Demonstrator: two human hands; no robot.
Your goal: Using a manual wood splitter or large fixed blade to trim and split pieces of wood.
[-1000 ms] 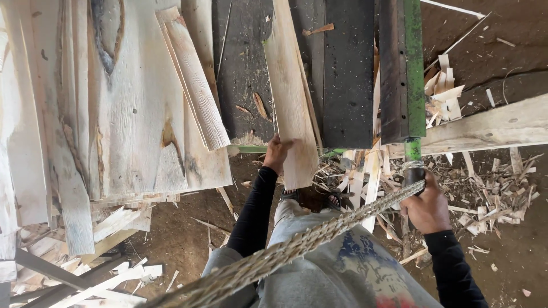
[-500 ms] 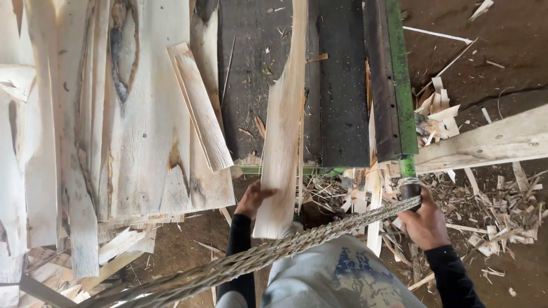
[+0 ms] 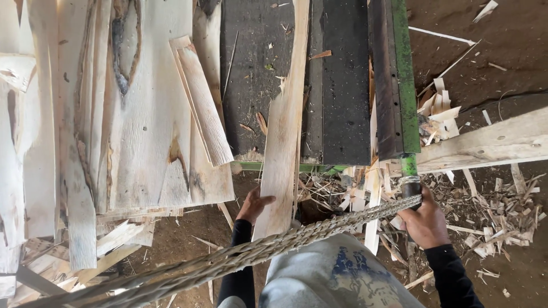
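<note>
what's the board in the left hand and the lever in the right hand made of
Board: pale raw wood, rough-sawn, grain and splintered edges showing, held by the left hand. Lever in the right hand: probably metal, green paint worn and chipped.

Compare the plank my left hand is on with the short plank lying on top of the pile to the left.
The held plank is longer, running up across the dark machine bed under the left hand; the short plank is stubby and untouched. The held plank stands nearly straight up the picture; the short plank lies slanted on the board pile. Both are pale, rough-sawn wood.
</note>
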